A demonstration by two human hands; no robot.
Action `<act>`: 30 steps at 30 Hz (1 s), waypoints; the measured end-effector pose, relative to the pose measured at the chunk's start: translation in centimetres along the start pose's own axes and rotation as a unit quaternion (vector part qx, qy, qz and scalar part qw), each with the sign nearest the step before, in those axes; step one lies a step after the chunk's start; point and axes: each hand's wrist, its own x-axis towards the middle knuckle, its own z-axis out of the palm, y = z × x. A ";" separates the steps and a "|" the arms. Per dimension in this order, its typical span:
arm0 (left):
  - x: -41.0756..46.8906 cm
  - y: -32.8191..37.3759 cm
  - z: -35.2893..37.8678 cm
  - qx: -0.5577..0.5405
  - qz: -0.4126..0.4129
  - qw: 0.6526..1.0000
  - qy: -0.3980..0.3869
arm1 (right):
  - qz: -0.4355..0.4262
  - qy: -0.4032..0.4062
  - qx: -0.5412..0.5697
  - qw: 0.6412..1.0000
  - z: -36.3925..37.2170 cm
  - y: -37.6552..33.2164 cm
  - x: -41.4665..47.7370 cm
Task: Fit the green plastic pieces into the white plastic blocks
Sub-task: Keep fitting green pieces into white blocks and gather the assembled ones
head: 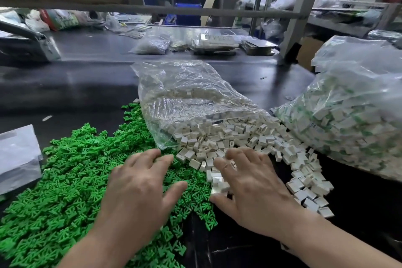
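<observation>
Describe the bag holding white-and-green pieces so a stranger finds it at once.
Start at the dark worktable and go to its right edge, past the heap of loose white blocks. There bulges a big clear plastic bag. Unlike the open middle bag, which spills plain white blocks, this one's blocks show green between them.

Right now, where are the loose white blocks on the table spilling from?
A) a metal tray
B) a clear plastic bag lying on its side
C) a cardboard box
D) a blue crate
B: the white blocks fan out onto the dark table from the open mouth of the clear plastic bag, right beside the heap of green pieces.
</observation>
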 end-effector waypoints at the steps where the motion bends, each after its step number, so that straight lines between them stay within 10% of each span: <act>1: 0.3 -0.9 -0.3 0.045 -0.064 0.996 -0.047 | 0.026 -0.024 0.014 0.999 0.2 0.1 0.1; 5: 0.5 -3.6 -0.2 0.063 -0.205 0.963 -0.162 | 0.062 -0.035 0.014 0.997 1.3 0.3 0.4; 18: 0.0 -1.7 0.6 0.008 0.025 0.999 0.034 | -0.084 0.161 -0.005 0.983 1.5 0.1 1.2; 30: 0.3 -1.7 0.5 0.044 -0.001 0.999 0.013 | -0.117 0.229 0.045 0.965 1.9 0.6 1.8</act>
